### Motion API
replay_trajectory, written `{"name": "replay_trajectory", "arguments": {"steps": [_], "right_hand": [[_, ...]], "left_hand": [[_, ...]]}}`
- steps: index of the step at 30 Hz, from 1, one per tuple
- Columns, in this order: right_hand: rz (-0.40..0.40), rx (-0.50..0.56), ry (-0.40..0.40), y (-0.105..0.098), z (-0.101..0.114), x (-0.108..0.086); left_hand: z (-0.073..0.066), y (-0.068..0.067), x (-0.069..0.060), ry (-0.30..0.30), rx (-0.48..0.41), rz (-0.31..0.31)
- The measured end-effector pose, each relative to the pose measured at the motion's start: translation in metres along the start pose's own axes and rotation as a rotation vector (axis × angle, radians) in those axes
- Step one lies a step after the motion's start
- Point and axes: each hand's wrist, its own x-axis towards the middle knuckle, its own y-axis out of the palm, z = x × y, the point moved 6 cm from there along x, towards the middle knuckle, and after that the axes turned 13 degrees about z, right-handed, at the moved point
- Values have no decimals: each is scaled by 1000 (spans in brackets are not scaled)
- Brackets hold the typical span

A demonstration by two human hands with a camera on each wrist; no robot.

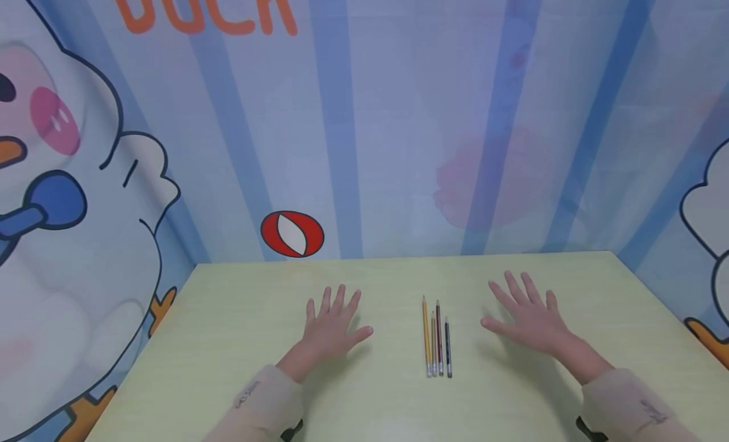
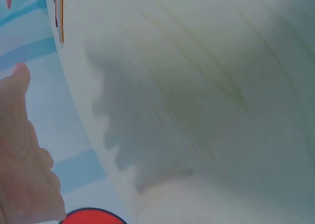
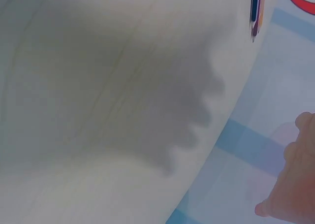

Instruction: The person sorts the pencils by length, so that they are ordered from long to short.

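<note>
Several pencils lie side by side on the table in the head view, tips pointing to the far edge: a yellow pencil (image 1: 426,337), a shorter tan pencil (image 1: 433,346), a dark red pencil (image 1: 439,340) and a short dark pencil (image 1: 448,350). To their left my left hand (image 1: 330,328) hovers with fingers spread, holding nothing. On the other side my right hand (image 1: 532,318) is likewise spread above the table, apart from the pencils. Each wrist view shows part of its own hand, the left hand (image 2: 24,155) and the right hand (image 3: 295,179), with a shadow below.
The pale table (image 1: 376,404) ends at a back edge against a striped blue backdrop (image 1: 393,144). Printed on the backdrop are a large white duck (image 1: 74,252) at left and a red and white oval (image 1: 313,233).
</note>
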Motion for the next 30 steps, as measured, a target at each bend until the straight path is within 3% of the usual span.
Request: {"name": "replay_trajectory", "arguments": {"steps": [9, 16, 20, 25, 30], "right_hand": [[-27, 1, -59, 8, 28, 10], [-77, 28, -117, 14, 45, 18], [-118, 108, -164, 15, 54, 21], [-135, 268, -180, 18, 60, 26], [-133, 444, -145, 23, 60, 33]], "left_hand": [[-40, 9, 12, 77, -16, 15], [-67, 11, 22, 117, -28, -39], [-79, 11, 24, 121, -43, -79], [-89, 10, 26, 127, -180, -97], [-91, 16, 32, 92, -417, -39]]}}
